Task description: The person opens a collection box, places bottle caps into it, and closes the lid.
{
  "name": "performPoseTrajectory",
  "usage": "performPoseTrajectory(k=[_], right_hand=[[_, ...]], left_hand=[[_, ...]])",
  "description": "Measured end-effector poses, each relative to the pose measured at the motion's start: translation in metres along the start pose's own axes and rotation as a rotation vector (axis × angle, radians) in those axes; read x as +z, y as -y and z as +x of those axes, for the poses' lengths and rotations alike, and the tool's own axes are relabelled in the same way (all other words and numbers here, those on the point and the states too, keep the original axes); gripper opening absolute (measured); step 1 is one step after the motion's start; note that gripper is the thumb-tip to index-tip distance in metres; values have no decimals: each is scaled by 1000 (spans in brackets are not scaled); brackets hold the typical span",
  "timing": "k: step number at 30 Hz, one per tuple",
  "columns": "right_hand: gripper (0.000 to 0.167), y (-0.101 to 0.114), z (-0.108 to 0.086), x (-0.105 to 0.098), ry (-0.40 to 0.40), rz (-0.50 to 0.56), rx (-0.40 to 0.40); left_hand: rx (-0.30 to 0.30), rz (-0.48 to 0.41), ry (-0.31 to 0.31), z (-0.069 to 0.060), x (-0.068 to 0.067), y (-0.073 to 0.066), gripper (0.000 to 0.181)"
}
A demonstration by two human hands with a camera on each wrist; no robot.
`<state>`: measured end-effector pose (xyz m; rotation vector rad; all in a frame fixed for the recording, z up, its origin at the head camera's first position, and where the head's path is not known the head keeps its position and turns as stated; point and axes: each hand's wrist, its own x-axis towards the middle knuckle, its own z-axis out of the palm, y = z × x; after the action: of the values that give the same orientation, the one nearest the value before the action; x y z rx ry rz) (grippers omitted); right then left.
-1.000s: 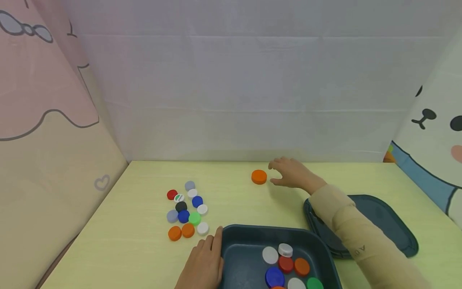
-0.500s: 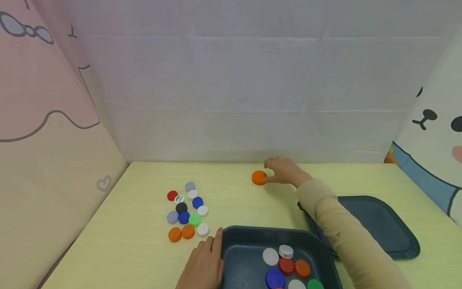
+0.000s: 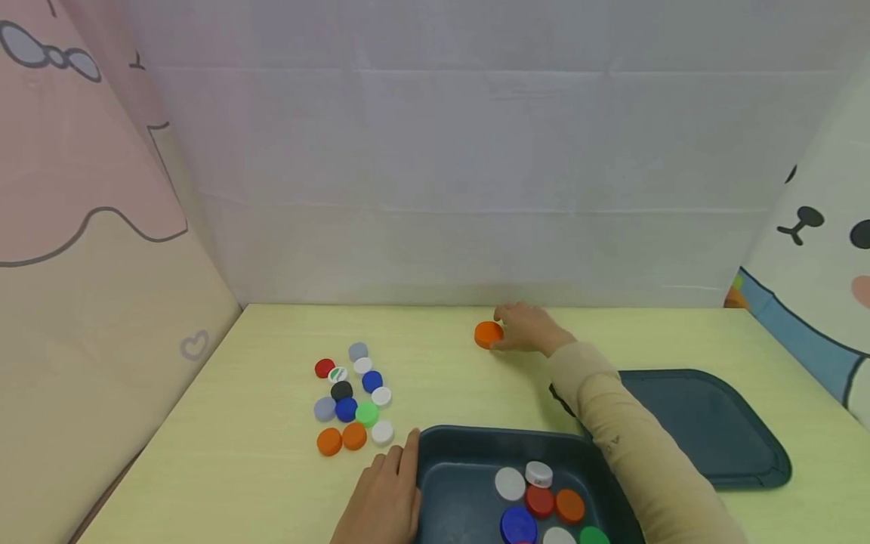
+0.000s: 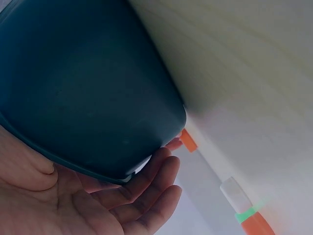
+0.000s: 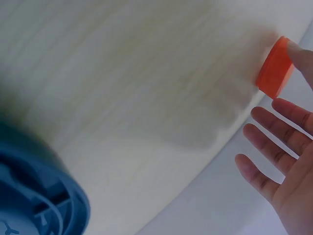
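Observation:
A thick orange bottle cap [image 3: 488, 335] lies on the table toward the back. My right hand [image 3: 530, 330] is at its right side, with the thumb touching the cap [image 5: 276, 68] and the other fingers spread fairly straight beside it in the right wrist view. At the front, my left hand [image 3: 382, 495] holds the left side of a deep dark blue-green tray [image 3: 503, 437], fingers along its outer wall [image 4: 98, 98]. Inside that tray lie several caps, among them a blue one [image 3: 518, 523], a red one [image 3: 539, 501] and an orange one [image 3: 569, 505].
Left of the tray, several small caps sit in a loose cluster, including a black cap [image 3: 342, 391], a green cap [image 3: 367, 413] and two orange caps. A shallow dark tray or lid [image 3: 707, 431] lies at right, partly under the right sleeve [image 3: 632, 431]. A white sheet [image 3: 435, 189] hangs behind the table.
My right hand has moved left and slightly down until its thumb meets the orange cap, which stays in place. The left hand and the tray have not visibly moved.

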<state>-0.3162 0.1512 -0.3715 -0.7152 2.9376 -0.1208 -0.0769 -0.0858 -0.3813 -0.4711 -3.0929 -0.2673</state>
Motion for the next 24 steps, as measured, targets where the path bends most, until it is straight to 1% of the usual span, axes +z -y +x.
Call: performPoseTrajectory(k=[3,9,17,24], right_hand=[[51,0,3,4,1,-15,3],[47,0,4,8,-24,-15,-10],[43,2,4,9,-19,-21,-3],[44,0,3,9,-32,-44,-19]], left_hand=[[5,-1,-5,0,0,0,59],[1,-2,4,0,-1,1,59],[-8,-4,17,0,-2,-1,58],[-11,-1,13,0,-2,-1,58]])
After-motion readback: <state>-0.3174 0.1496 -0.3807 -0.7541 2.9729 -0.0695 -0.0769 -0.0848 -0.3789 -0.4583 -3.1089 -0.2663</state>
